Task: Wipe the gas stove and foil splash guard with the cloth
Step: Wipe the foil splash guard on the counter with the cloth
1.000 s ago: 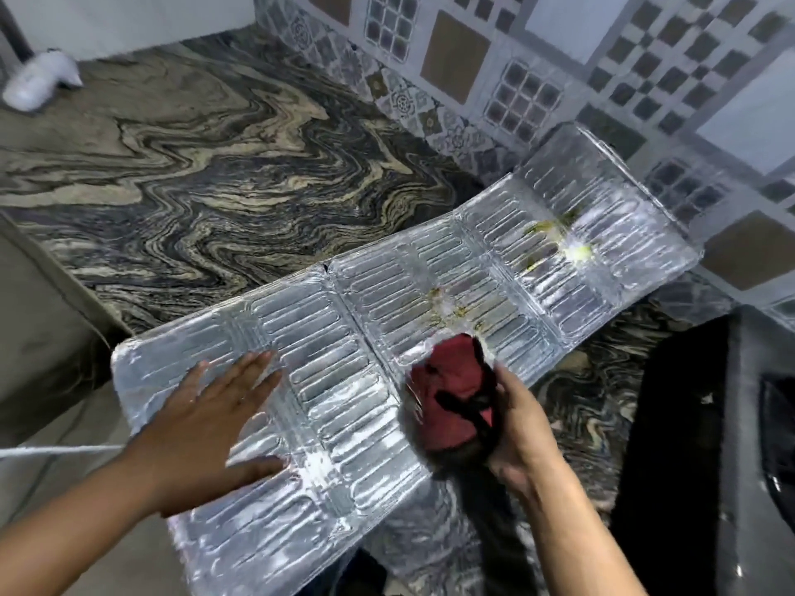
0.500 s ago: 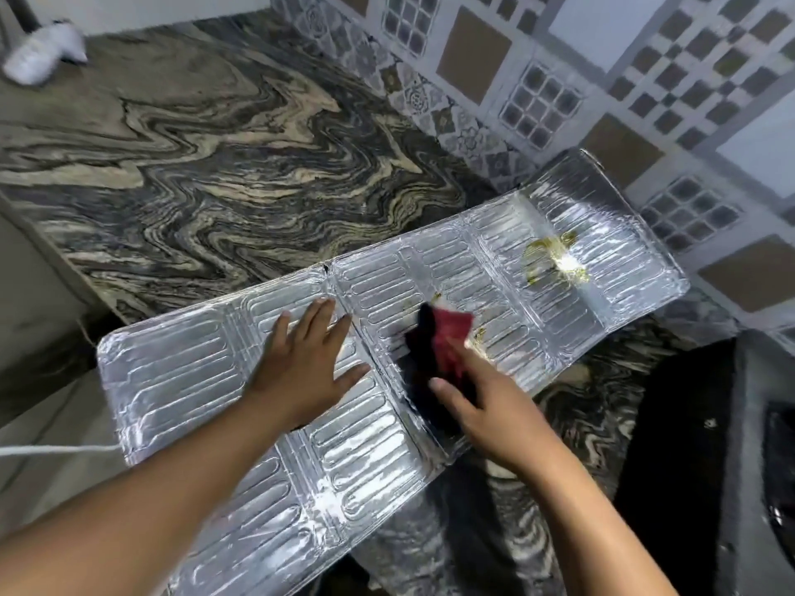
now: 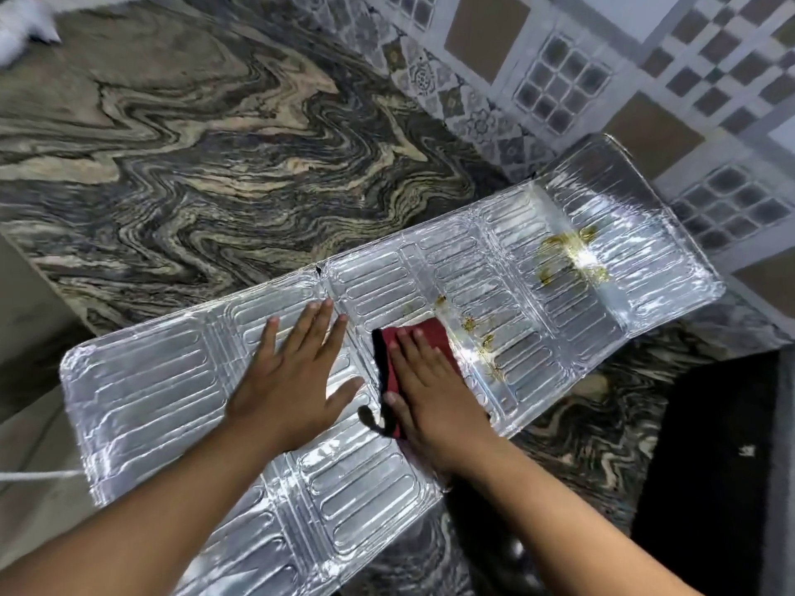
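Note:
The foil splash guard (image 3: 559, 320) lies flat across the marble counter, silver and ribbed, with yellow-brown stains (image 3: 572, 251) on its far right panel and smaller spots (image 3: 477, 333) near its middle. My left hand (image 3: 297, 376) presses flat on the foil, fingers spread. My right hand (image 3: 430, 393) lies flat on a dark red cloth (image 3: 434, 333) with a black edge, pressing it onto the foil just left of the middle spots. The black gas stove (image 3: 710, 445) shows only at the right edge.
The swirled marble counter (image 3: 215, 157) stretches to the back left. A patterned tiled wall (image 3: 602, 71) rises behind the foil. A white object (image 3: 21, 32) sits at the far left corner. The counter's front edge runs along the left.
My right hand has flattened onto the cloth and slid it forward toward the middle spots. My left hand has shifted right along the foil, closer to the cloth.

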